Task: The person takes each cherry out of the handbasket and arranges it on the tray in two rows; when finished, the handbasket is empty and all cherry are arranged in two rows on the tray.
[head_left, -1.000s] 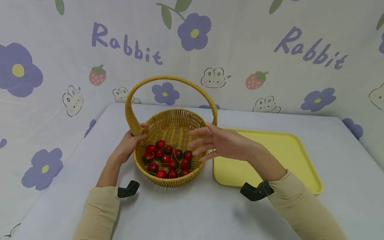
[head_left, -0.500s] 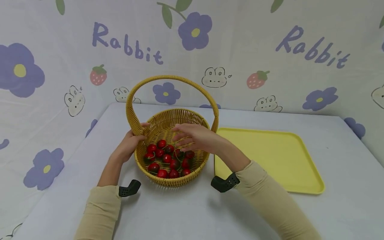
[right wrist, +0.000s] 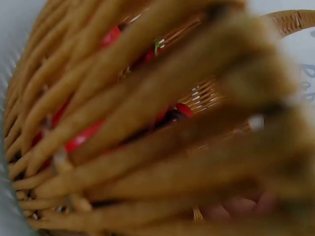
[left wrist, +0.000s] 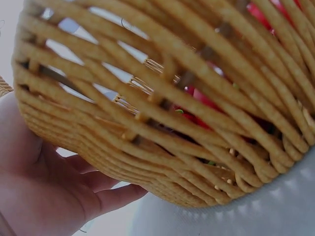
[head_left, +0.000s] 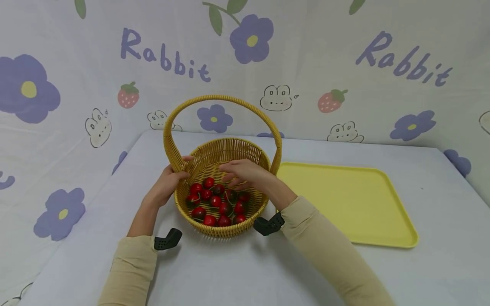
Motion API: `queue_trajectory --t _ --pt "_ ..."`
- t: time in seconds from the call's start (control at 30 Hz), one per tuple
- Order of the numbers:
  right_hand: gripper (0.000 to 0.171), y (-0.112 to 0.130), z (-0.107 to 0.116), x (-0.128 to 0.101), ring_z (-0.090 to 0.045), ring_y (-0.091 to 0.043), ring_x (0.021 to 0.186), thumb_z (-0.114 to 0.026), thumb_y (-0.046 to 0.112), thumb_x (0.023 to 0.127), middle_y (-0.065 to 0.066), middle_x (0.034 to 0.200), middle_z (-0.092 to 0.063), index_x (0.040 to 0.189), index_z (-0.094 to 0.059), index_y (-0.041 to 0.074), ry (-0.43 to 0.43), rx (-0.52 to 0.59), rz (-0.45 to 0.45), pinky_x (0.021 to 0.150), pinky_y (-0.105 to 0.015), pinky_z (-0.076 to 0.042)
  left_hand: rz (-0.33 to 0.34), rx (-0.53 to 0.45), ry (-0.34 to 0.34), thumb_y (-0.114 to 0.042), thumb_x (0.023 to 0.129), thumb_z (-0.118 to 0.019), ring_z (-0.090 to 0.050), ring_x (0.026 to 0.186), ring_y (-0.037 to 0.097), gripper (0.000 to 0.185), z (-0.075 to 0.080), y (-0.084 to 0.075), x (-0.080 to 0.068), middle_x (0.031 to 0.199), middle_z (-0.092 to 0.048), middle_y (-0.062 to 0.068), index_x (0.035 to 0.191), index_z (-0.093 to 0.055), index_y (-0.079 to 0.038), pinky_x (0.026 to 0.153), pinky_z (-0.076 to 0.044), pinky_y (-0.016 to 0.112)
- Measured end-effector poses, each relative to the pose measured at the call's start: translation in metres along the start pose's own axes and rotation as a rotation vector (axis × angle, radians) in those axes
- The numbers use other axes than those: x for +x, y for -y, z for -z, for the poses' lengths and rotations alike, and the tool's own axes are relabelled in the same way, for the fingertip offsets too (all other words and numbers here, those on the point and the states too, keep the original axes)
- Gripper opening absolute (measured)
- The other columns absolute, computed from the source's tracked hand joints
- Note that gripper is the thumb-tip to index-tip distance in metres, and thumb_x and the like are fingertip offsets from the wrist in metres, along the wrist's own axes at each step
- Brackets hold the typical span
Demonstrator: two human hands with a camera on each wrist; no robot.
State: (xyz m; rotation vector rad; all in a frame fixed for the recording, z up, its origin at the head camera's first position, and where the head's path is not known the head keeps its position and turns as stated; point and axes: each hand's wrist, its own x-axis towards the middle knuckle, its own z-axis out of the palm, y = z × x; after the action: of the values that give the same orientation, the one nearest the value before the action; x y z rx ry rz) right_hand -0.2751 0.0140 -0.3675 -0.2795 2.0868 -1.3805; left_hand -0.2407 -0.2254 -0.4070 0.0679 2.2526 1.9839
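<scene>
The round woven yellow wicker basket (head_left: pixel 223 187) stands upright, handle arching left-right. The left hand (head_left: pixel 166 185) grips its rim; the right hand (head_left: pixel 245 173), fingers curled downward, reaches onto the red cherries (head_left: pixel 216 204), grasp unclear.

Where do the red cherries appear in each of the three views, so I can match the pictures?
Head view: the cherries lie in a heap on the floor of the wicker basket, centre of the picture.
Left wrist view: red patches show through the gaps of the basket wall, centre right.
Right wrist view: blurred red pieces show behind the weave, left of centre.
Shared landmark: the woven basket wall.
</scene>
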Motion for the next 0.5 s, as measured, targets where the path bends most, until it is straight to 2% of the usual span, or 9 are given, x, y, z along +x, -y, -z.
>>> queue_trajectory --t 0.2,0.5 --pt "0.041 0.001 -0.005 0.006 -0.064 -0.023 0.088 -0.056 0.036 0.095 -0.01 0.108 -0.066 0.128 -0.06 0.011 -0.018 -0.041 -0.028 0.076 -0.035 -0.052 0.0 -0.002 0.001 0.001 0.095 -0.041 -0.034 0.129 0.038 0.05 0.0 0.001 0.001 0.142 -0.033 0.025 0.144 -0.032 -0.002 0.104 -0.024 0.057" --pt "0.037 -0.003 -0.008 0.013 -0.061 -0.019 0.08 -0.057 0.033 0.095 -0.01 0.107 -0.065 0.124 -0.062 0.01 0.002 -0.117 -0.007 0.067 -0.031 -0.05 0.002 0.019 -0.02 0.0 0.096 -0.041 -0.034 0.13 0.036 0.051 -0.001 0.002 0.002 0.143 -0.034 0.024 0.146 -0.032 -0.005 0.106 -0.022 0.056"
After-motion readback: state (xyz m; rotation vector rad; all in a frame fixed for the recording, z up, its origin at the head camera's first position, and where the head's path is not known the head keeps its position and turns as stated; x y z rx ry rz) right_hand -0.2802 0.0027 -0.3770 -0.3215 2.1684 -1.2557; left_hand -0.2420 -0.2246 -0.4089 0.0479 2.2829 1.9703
